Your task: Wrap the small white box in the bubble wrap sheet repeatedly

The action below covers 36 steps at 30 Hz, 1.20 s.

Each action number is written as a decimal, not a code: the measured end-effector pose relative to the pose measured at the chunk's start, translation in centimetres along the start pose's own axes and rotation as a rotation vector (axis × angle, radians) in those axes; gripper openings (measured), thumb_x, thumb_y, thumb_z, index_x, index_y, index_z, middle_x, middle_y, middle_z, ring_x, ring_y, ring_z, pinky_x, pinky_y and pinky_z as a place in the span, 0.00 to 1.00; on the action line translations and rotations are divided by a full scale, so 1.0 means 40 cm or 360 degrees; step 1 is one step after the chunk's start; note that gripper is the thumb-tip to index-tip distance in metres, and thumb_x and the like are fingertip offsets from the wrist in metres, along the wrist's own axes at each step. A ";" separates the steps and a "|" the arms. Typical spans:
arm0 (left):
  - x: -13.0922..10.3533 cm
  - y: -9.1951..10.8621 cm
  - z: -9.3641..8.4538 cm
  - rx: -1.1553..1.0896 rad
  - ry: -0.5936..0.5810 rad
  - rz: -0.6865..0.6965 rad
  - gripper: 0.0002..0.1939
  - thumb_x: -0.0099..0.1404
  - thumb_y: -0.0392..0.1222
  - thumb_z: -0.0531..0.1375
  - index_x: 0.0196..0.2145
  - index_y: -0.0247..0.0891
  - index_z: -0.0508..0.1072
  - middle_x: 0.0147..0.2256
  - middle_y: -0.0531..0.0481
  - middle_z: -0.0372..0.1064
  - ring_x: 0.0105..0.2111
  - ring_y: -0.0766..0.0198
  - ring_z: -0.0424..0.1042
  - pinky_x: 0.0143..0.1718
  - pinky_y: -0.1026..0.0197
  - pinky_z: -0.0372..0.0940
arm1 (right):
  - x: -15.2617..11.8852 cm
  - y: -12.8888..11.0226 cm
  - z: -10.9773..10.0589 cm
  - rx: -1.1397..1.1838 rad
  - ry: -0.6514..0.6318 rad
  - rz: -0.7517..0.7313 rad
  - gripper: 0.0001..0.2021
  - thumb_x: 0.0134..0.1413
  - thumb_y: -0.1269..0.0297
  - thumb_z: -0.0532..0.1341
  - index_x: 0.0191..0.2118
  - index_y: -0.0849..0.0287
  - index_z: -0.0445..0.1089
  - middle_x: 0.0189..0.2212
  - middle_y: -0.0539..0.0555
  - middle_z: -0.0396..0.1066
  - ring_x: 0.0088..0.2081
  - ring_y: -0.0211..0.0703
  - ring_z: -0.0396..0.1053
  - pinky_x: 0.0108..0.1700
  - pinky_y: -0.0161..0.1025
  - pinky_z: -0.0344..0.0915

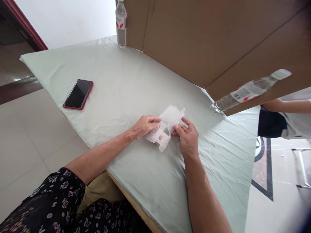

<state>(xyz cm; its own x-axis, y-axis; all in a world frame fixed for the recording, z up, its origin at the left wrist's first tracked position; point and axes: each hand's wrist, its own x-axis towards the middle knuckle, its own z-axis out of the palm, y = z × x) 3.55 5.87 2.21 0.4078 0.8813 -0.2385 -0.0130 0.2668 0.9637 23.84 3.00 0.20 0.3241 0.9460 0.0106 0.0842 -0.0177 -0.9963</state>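
A crumpled white sheet of thin, translucent material (171, 115) is held just above or against the pale green cloth-covered bench (109, 74), near the centre of the view; whether its underside touches the cloth cannot be told. The bare left hand (143, 127) pinches the sheet's left side between thumb and fingers, the fingertips lying over its edge. The bare right hand (189, 137) pinches its right edge between thumb and curled fingers. Between the two hands the sheet bunches into folds, with ragged gaps near its lower end and a loose flap pointing towards the wearer.

Farther off to the left, a black-screened phone in a red case (78, 94) lies face up near the bench's left edge. A large brown cardboard panel (179, 35) stands along the far side. By its left end, a clear plastic bottle with a red-and-white label (121, 24) stands upright near the white wall (73, 19). At its right end, a second clear bottle with a white cap (243, 94) appears slanted in the view, its base on the cloth. Beyond the panel on the right, another person's forearm (291, 106) shows above the pale tiled floor (286, 168).
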 end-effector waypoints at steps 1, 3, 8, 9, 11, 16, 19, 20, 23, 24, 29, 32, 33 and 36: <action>0.002 -0.002 0.000 0.0011 0.0028 0.0000 0.22 0.56 0.37 0.60 0.49 0.29 0.76 0.43 0.45 0.75 0.43 0.59 0.73 0.47 0.58 0.65 | 0.000 0.000 0.001 -0.0019 0.0075 -0.0060 0.27 0.45 0.57 0.69 0.52 0.57 0.65 0.30 0.47 0.73 0.31 0.39 0.71 0.34 0.39 0.68; 0.003 -0.003 0.000 0.0043 0.0076 -0.0006 0.22 0.56 0.37 0.60 0.49 0.30 0.76 0.44 0.45 0.75 0.44 0.59 0.73 0.49 0.58 0.65 | -0.002 -0.005 0.000 -0.0084 0.0208 -0.0161 0.23 0.46 0.58 0.68 0.49 0.57 0.67 0.35 0.50 0.75 0.35 0.41 0.72 0.36 0.41 0.69; -0.004 -0.001 0.005 0.0241 0.0113 0.0068 0.25 0.58 0.44 0.63 0.53 0.30 0.72 0.45 0.42 0.73 0.43 0.59 0.73 0.47 0.57 0.66 | -0.028 -0.044 0.003 -0.0362 0.0157 -0.0274 0.21 0.51 0.51 0.66 0.47 0.57 0.69 0.40 0.54 0.74 0.40 0.44 0.72 0.42 0.44 0.69; -0.005 -0.001 0.006 0.0309 0.0123 0.0104 0.26 0.58 0.46 0.64 0.52 0.31 0.72 0.45 0.42 0.73 0.41 0.59 0.73 0.46 0.57 0.67 | -0.035 -0.052 0.006 -0.0442 0.0117 -0.0295 0.22 0.51 0.49 0.66 0.48 0.56 0.69 0.42 0.55 0.74 0.41 0.44 0.72 0.42 0.45 0.69; -0.009 -0.004 0.009 0.0442 0.0156 0.0209 0.27 0.56 0.49 0.67 0.50 0.33 0.73 0.48 0.41 0.70 0.41 0.59 0.72 0.45 0.57 0.68 | -0.047 -0.064 0.014 -0.0614 0.0056 -0.0332 0.27 0.49 0.46 0.66 0.51 0.55 0.68 0.44 0.56 0.73 0.41 0.46 0.72 0.41 0.45 0.69; -0.010 -0.015 0.008 0.0705 0.0194 0.0502 0.23 0.51 0.46 0.70 0.44 0.38 0.72 0.54 0.41 0.64 0.54 0.53 0.67 0.53 0.53 0.65 | -0.057 -0.062 0.021 -0.0934 -0.0011 -0.0309 0.34 0.45 0.44 0.67 0.56 0.56 0.65 0.40 0.55 0.75 0.33 0.45 0.70 0.36 0.46 0.67; -0.007 -0.020 0.005 0.0784 0.0196 0.0490 0.18 0.51 0.43 0.69 0.39 0.38 0.72 0.55 0.42 0.63 0.54 0.53 0.66 0.53 0.53 0.65 | -0.053 -0.054 0.013 -0.1017 -0.0035 -0.0297 0.29 0.49 0.52 0.65 0.56 0.57 0.66 0.31 0.51 0.75 0.31 0.45 0.70 0.39 0.46 0.66; -0.005 -0.020 0.003 0.0797 0.0216 0.0481 0.14 0.52 0.41 0.67 0.36 0.38 0.72 0.55 0.42 0.64 0.52 0.55 0.67 0.52 0.54 0.65 | -0.052 -0.053 0.010 -0.1026 -0.0034 -0.0307 0.27 0.50 0.54 0.63 0.55 0.58 0.66 0.29 0.50 0.75 0.31 0.46 0.71 0.40 0.46 0.66; 0.000 -0.018 -0.005 0.0783 0.0331 0.0460 0.03 0.55 0.37 0.62 0.29 0.37 0.69 0.49 0.45 0.69 0.44 0.61 0.70 0.48 0.57 0.66 | -0.046 -0.054 0.004 -0.1014 0.0008 -0.0341 0.24 0.50 0.59 0.61 0.54 0.58 0.67 0.28 0.49 0.75 0.32 0.46 0.71 0.42 0.47 0.66; 0.001 -0.015 -0.010 0.0768 0.0370 0.0448 0.02 0.56 0.36 0.60 0.27 0.37 0.68 0.47 0.46 0.71 0.41 0.62 0.70 0.46 0.58 0.66 | -0.044 -0.055 0.002 -0.1007 0.0032 -0.0345 0.24 0.50 0.59 0.61 0.54 0.58 0.68 0.28 0.49 0.74 0.32 0.45 0.71 0.43 0.47 0.66; -0.003 0.014 -0.036 0.0922 0.0554 0.0366 0.05 0.56 0.35 0.59 0.24 0.38 0.66 0.41 0.46 0.72 0.36 0.62 0.69 0.45 0.56 0.66 | -0.025 -0.041 -0.014 -0.0976 0.0116 -0.0299 0.25 0.49 0.57 0.61 0.54 0.60 0.68 0.28 0.50 0.74 0.31 0.45 0.70 0.44 0.48 0.66; -0.005 0.025 -0.050 0.1204 0.0631 0.0311 0.06 0.56 0.34 0.59 0.23 0.38 0.65 0.38 0.44 0.72 0.43 0.55 0.68 0.48 0.53 0.65 | -0.015 -0.025 -0.026 -0.0997 0.0137 -0.0287 0.26 0.49 0.57 0.62 0.55 0.60 0.67 0.29 0.50 0.73 0.31 0.45 0.70 0.44 0.49 0.66; -0.005 0.025 -0.054 0.1301 0.0651 0.0287 0.06 0.55 0.33 0.59 0.23 0.38 0.66 0.37 0.43 0.71 0.43 0.53 0.67 0.48 0.52 0.64 | -0.014 -0.023 -0.029 -0.1010 0.0155 -0.0307 0.26 0.49 0.58 0.62 0.55 0.60 0.67 0.30 0.51 0.73 0.32 0.45 0.70 0.44 0.49 0.66; -0.003 0.021 -0.067 0.1559 0.0714 0.0230 0.05 0.55 0.33 0.59 0.24 0.38 0.66 0.35 0.42 0.70 0.42 0.51 0.66 0.46 0.50 0.64 | -0.024 -0.038 -0.029 -0.1048 0.0259 -0.0500 0.25 0.51 0.60 0.62 0.55 0.58 0.66 0.35 0.52 0.74 0.34 0.45 0.70 0.45 0.50 0.67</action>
<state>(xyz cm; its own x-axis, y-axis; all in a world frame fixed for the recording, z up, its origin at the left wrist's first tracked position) 1.04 7.04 2.72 0.0875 0.9947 0.0546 0.7809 -0.1025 0.6162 24.50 1.73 1.79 0.3228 0.8796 0.3494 0.7259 0.0069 -0.6878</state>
